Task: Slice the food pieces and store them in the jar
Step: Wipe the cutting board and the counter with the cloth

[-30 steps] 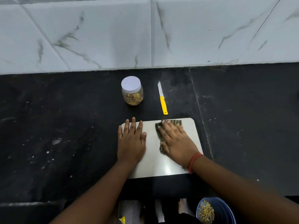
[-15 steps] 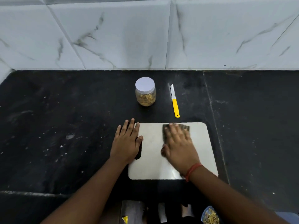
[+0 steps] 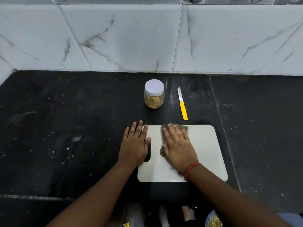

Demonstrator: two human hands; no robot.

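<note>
- Jar (image 3: 154, 94) upright on the counter (image 3: 65, 128), lid on, yellow pieces inside, far of the board (image 3: 203, 153).
- Knife (image 3: 182, 104) just right of the jar, long axis near-to-far, yellow handle toward the board, blade pointing away.
- Right hand (image 3: 177, 145) flat, fingers straight, pressing a dark cloth (image 3: 183, 127) on the board's far-left part; nearer to the knife.
- Left hand (image 3: 135, 145) flat and spread on the board's left edge, holding nothing; nearer to the jar.
- Bowl (image 3: 213, 220) of pieces at bottom right, below the counter edge.
</note>
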